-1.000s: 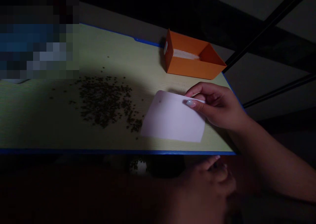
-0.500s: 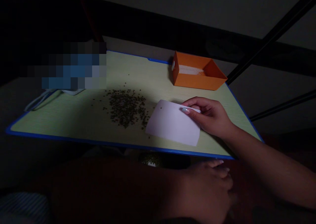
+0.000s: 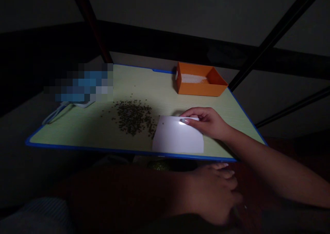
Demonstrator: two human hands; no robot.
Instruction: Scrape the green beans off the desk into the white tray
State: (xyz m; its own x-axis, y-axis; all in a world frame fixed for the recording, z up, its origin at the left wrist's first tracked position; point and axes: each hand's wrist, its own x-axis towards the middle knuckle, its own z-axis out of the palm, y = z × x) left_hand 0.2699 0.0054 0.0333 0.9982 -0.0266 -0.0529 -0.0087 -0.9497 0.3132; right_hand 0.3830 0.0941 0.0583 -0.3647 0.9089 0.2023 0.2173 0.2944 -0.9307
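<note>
My right hand [image 3: 206,122] pinches the far edge of a white card [image 3: 176,139] that stands on the pale table [image 3: 82,131] with its near edge by the table's front rim. Just left of the card lies a scatter of small dark green grains [image 3: 132,115]. My left hand [image 3: 216,189] is below the table's front edge in deep shadow, fingers curled inward; what it holds, if anything, is hidden. A small bowl with green grains [image 3: 158,165] shows dimly under the table edge, left of that hand.
An open orange box [image 3: 199,79] with something white inside sits at the table's far right. A white cable [image 3: 55,112] lies at the left by a blurred patch. Dark metal bars cross behind the table. The scene is very dim.
The view has tilted up and back, so the table looks farther and smaller. My right hand has tipped the card more upright and drawn it slightly toward the front rim. My left hand stays below the edge.
</note>
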